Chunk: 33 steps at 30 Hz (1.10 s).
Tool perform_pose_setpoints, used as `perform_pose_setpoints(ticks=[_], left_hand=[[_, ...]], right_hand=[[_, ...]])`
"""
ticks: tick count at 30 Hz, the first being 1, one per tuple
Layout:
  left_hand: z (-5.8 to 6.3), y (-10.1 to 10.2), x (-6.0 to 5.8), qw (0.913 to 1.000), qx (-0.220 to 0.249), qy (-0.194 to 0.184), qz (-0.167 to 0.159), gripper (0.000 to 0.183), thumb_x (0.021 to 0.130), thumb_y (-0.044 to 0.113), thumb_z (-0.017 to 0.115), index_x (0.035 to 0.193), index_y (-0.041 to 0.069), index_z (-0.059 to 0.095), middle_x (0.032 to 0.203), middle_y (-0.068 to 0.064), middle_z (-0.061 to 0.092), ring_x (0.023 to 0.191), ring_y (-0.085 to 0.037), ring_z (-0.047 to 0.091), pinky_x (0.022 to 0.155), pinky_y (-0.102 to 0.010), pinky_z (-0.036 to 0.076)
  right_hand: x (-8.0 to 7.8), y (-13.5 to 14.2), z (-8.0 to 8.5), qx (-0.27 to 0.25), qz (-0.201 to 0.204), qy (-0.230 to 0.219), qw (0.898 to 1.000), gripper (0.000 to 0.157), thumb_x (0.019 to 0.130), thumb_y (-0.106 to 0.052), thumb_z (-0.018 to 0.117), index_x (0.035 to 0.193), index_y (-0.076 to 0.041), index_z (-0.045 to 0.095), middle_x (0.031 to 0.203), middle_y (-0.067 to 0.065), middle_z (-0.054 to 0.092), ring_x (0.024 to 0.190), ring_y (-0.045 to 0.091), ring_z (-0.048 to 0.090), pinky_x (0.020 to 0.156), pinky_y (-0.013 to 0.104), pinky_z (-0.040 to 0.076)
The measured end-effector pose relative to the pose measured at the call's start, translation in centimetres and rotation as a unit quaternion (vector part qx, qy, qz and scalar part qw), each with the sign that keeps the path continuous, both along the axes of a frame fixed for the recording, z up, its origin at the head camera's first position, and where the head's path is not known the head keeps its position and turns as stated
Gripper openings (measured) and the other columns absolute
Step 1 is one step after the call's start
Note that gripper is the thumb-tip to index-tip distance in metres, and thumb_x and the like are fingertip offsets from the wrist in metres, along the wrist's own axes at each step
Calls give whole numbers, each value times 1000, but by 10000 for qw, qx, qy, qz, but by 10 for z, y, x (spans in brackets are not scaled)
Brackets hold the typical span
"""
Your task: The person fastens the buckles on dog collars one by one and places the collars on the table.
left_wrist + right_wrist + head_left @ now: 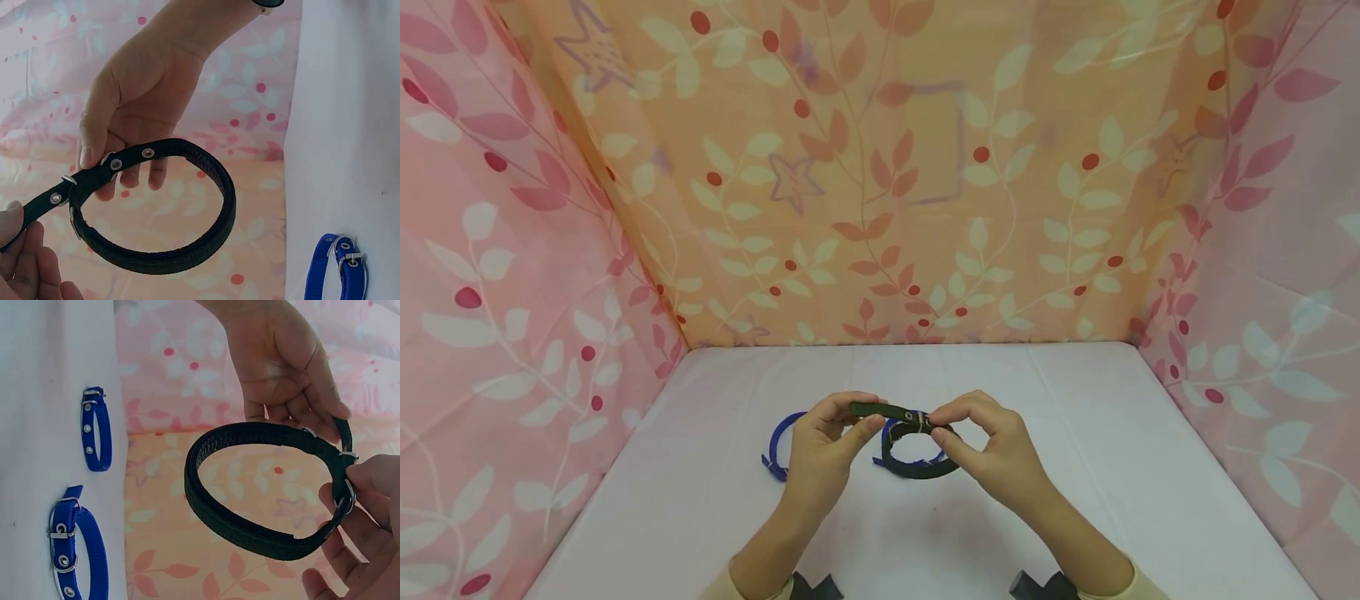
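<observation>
A dark green collar with metal eyelets and a buckle is held up between both hands, its loop hanging toward the table. My left hand pinches the strap's free end; in the left wrist view those fingers show at the lower left edge. Near the buckle and ring, my right hand pinches the collar between thumb and fingers. The strap tail passes through the metal keeper. Two blue collars lie on the table: one partly behind my left hand in the head view, another behind the green loop.
The white-covered table extends on both sides of the hands. Patterned cloth walls rise around it: an orange back panel and pink side panels. Dark straps show at the bottom edge beside the sleeves.
</observation>
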<state>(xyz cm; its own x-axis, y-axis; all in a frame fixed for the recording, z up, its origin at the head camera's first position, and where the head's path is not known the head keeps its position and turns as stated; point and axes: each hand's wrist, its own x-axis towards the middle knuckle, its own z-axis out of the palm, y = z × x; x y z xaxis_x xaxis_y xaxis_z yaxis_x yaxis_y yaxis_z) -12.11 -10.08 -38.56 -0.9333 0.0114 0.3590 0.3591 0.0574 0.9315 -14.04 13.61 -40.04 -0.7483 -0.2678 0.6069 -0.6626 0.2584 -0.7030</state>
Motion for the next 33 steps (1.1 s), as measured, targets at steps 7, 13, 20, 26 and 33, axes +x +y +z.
perform_pose_setpoints(ticks=[7,13,20,26,33], left_hand=[[-6,4,-2,9987,346,-111,-363,25,92,14,77,116,12,72,118,-7,73,105,-26,66,98,-29,53],[-16,11,-5,9980,-149,-276,-544,27,91,19,78,118,20,75,127,2,70,108,-26,65,96,-38,52],[-21,17,-3,9972,-301,-273,-620,27,88,18,82,114,19,76,113,2,75,105,-24,68,103,-42,50],[-22,21,1,9973,13,89,-730,22,92,15,78,114,13,78,117,-4,73,110,-24,68,99,-31,55],[-25,22,0,9948,29,519,-876,21,96,11,72,116,8,78,120,-6,70,117,-25,65,100,-30,55]], right_hand=[[-1,-2,0,-3,-115,668,9977,26,84,-3,83,98,-24,76,101,-10,74,101,12,63,86,23,51],[0,-3,-1,-265,-219,719,9968,26,84,-2,83,97,-24,77,101,-8,75,100,14,62,85,21,51],[3,-4,0,-456,-314,681,9961,27,83,0,82,98,-22,78,101,-6,75,101,15,62,85,21,52],[4,-4,0,-429,-176,577,9973,29,85,-1,81,104,-22,76,102,-6,74,101,15,63,87,24,51],[2,-4,-2,-46,100,805,9967,45,86,3,74,124,-22,72,108,-8,72,104,13,62,91,26,50]])
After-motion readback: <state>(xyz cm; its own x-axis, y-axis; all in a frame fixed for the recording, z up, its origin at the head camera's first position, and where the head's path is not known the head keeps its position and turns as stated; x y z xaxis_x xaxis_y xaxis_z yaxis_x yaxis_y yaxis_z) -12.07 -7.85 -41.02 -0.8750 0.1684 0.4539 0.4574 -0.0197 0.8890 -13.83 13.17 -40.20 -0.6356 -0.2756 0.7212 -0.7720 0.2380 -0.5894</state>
